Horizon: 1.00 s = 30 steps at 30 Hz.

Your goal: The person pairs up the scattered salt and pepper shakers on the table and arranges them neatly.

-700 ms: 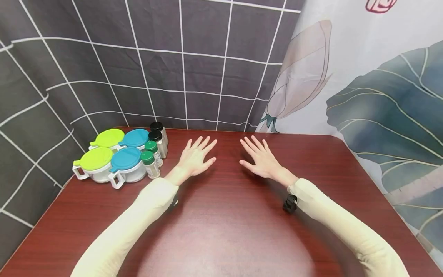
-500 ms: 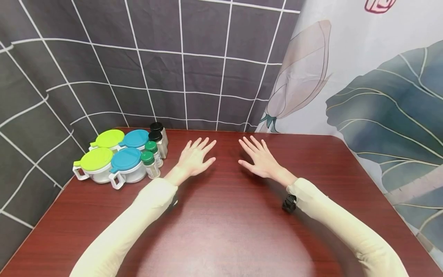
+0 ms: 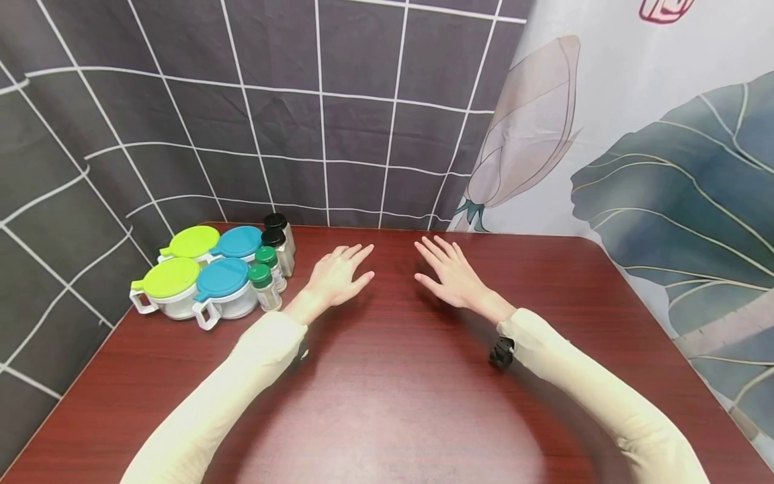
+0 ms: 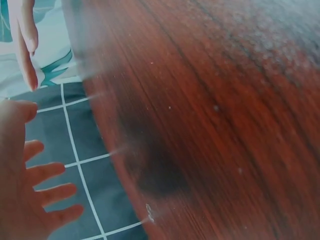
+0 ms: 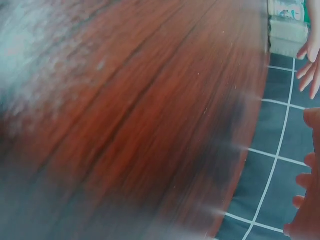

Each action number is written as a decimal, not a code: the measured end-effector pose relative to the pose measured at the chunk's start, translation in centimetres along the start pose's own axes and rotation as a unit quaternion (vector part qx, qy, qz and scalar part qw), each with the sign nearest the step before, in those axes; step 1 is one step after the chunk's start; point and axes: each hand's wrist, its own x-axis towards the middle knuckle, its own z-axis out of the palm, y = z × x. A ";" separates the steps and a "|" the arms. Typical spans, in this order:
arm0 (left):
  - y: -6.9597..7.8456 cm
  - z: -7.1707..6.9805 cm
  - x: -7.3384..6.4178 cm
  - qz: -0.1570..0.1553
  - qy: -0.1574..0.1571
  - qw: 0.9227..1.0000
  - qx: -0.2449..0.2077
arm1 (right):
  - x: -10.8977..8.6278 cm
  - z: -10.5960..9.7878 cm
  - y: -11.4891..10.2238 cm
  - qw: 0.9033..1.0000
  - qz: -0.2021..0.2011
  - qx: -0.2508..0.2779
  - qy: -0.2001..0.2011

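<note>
Tabletop [image 3: 387,390]: spreading dark red below me.
Hands: my left hand [image 3: 329,279] and right hand [image 3: 457,277] are hovering, fingers [image 3: 363,254] loose, holding nothing.
Green-capped bottles [image 3: 267,294]: standing upright leftward, my left hand being nearer.
Grid backdrop [image 3: 357,124]: hanging behind.

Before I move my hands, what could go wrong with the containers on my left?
Your left hand is close to the front green-capped shaker, so swinging it left might tip that over, perhaps against the front blue-lidded pot beside it. Reaching further left, your left sleeve could brush the same pot.
</note>
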 end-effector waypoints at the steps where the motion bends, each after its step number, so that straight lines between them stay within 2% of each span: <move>1: -0.1 0.0 0.0 0.001 0.003 1.000 -0.001 | 0.1 0.0 0.0 1.000 0.000 0.002 0.001; 9: -0.5 -0.4 -0.1 0.010 0.030 0.999 -0.024 | 0.7 0.1 -0.4 1.000 -0.010 0.011 0.026; 18: -0.6 -1.0 -0.7 -0.008 0.046 0.998 -0.047 | 1.2 0.2 -1.5 0.998 -0.009 0.032 0.050; 30: -0.3 -1.8 -1.5 -0.014 0.070 0.994 -0.086 | 1.7 0.2 -2.7 0.994 -0.016 0.050 0.094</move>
